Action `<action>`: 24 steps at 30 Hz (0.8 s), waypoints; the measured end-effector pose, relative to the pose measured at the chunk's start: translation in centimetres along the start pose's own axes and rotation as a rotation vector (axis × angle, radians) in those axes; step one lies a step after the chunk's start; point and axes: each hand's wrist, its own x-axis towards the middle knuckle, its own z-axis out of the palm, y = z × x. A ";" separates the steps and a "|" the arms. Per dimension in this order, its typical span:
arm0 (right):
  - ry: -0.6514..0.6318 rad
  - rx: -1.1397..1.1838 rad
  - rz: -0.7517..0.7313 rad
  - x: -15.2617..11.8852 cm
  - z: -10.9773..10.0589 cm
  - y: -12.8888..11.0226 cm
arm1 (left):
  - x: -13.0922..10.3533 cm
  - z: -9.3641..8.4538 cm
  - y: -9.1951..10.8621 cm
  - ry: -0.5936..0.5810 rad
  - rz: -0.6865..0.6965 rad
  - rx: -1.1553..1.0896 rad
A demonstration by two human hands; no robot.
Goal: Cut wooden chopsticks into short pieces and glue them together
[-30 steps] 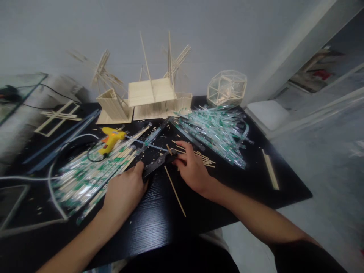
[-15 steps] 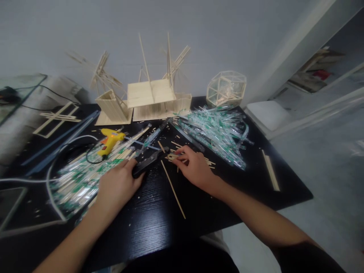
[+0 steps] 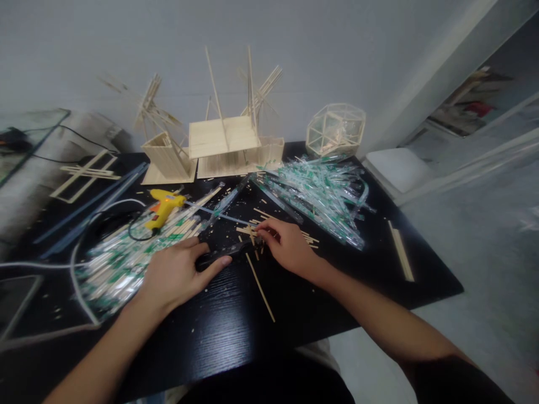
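Note:
My left hand (image 3: 179,272) is wrapped round a dark hand tool (image 3: 225,252), with the thumb laid along it. The tool's tip lies by several short wooden sticks (image 3: 251,231) at the middle of the black table (image 3: 236,336). My right hand (image 3: 290,244) is closed in a pinch at the tool's tip; what its fingertips hold is too small and blurred to name. One longer thin stick (image 3: 263,292) lies just in front of the tool. More cut sticks (image 3: 309,238) lie behind and beside my right hand.
A yellow glue gun (image 3: 164,207) rests on wrapped sticks (image 3: 113,269) at the left. Clear and green wrappers (image 3: 324,196) are heaped at the right. Wooden models (image 3: 223,137) and a faceted frame (image 3: 336,130) stand along the wall. Two sticks (image 3: 401,252) lie near the right edge.
The tool has turned and dropped a little toward me, and my left thumb has stretched out along it. My right fingertips have come to the tool's tip.

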 end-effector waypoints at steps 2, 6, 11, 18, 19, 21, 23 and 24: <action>-0.115 0.277 0.144 0.2 -0.5 -0.4 | 0.1 -0.1 0.0 -0.008 0.024 0.013; -0.404 0.752 0.384 0.3 -1.1 -1.0 | 0.2 -0.1 0.1 -0.017 0.071 0.018; -0.456 0.870 0.452 -0.1 -1.0 -1.0 | 0.3 0.2 0.3 -0.033 0.101 -0.023; -0.450 0.878 0.474 0.0 -1.3 -1.5 | 0.2 0.6 0.3 -0.011 0.091 -0.013; -0.447 0.881 0.469 0.0 -1.3 -1.5 | 0.2 0.6 0.2 -0.002 0.088 -0.009; -0.444 0.889 0.462 0.0 -1.2 -1.3 | 0.3 0.8 0.2 0.021 0.081 0.008; -0.438 0.897 0.461 0.0 -0.9 -0.9 | 0.4 0.9 0.3 0.045 0.068 0.038; -0.430 0.897 0.462 0.0 -0.8 -0.7 | 0.4 0.9 0.3 0.050 0.059 0.053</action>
